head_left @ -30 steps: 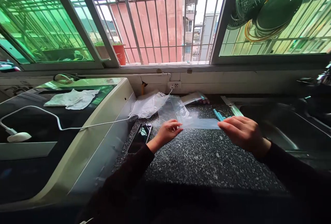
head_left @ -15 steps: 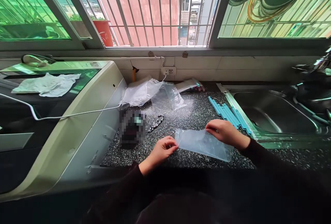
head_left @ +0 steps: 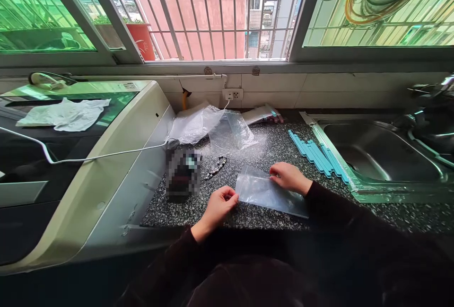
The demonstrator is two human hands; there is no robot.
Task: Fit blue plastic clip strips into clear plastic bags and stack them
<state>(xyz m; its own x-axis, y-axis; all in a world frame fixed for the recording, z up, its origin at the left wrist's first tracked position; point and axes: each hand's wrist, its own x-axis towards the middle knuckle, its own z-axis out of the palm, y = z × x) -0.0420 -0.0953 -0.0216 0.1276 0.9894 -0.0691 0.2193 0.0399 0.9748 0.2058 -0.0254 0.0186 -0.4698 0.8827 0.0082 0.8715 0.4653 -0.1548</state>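
A clear plastic bag [head_left: 266,192] lies slanted over the speckled dark countertop [head_left: 248,219] in front of me. My left hand [head_left: 219,206] pinches its left end between thumb and fingertips. On the bag's upper edge, my right hand [head_left: 288,177] has its fingers closed, gripping the plastic. Several light-blue strips [head_left: 315,155] lie in a loose row beyond my right hand, beside the sink. Past my left hand a beaded bracelet [head_left: 215,169] rests on the counter, next to a dark object [head_left: 183,174] blurred by pixels.
More clear plastic bags [head_left: 230,132] are heaped by the wall, below a power socket [head_left: 233,94]. A steel sink [head_left: 386,151] is at the right. To the left stands a large white machine [head_left: 117,174] with a cloth [head_left: 65,114] and a white cable [head_left: 106,155] across it.
My right hand has moved left along the bag's upper edge. The bag has shifted slightly left, and my left hand still pinches its end. The view has turned a little.
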